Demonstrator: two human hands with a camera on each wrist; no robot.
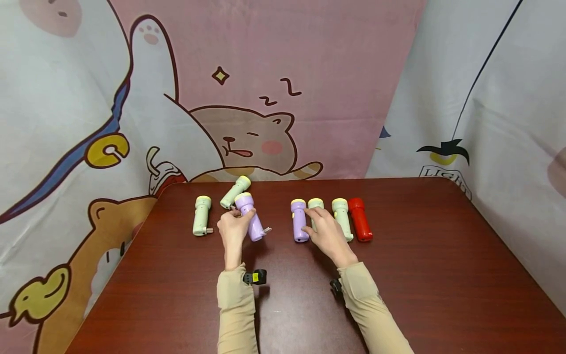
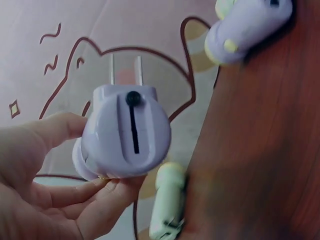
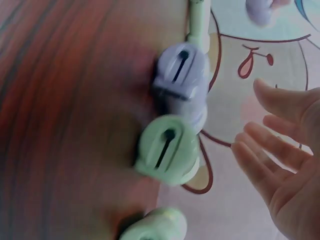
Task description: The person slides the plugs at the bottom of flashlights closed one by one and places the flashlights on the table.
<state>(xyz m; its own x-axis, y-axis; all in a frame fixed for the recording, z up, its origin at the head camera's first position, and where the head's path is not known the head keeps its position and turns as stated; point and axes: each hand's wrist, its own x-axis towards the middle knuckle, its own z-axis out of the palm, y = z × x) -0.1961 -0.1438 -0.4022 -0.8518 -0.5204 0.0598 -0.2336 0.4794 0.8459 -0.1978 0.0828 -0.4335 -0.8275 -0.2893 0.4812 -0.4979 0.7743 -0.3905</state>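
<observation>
My left hand (image 1: 233, 228) grips a purple flashlight (image 1: 250, 217) between thumb and fingers, raised off the table. In the left wrist view, two metal plug prongs (image 2: 139, 71) stick out from the tail of that flashlight. My right hand (image 1: 329, 233) hovers with spread, relaxed fingers over another purple flashlight (image 1: 298, 221) and a pale green flashlight (image 1: 316, 202), which it partly hides in the head view. The right wrist view shows a gap between these fingers and the flashlights. Beside them stand a second green flashlight (image 1: 341, 216) and a red flashlight (image 1: 360, 220).
Left of my left hand, a green flashlight (image 1: 202, 215) lies with its prongs out. Behind that hand lies another tilted green flashlight (image 1: 236, 192). The brown table (image 1: 442, 275) ends at a cartoon-printed cloth (image 1: 345, 73) along its back edge.
</observation>
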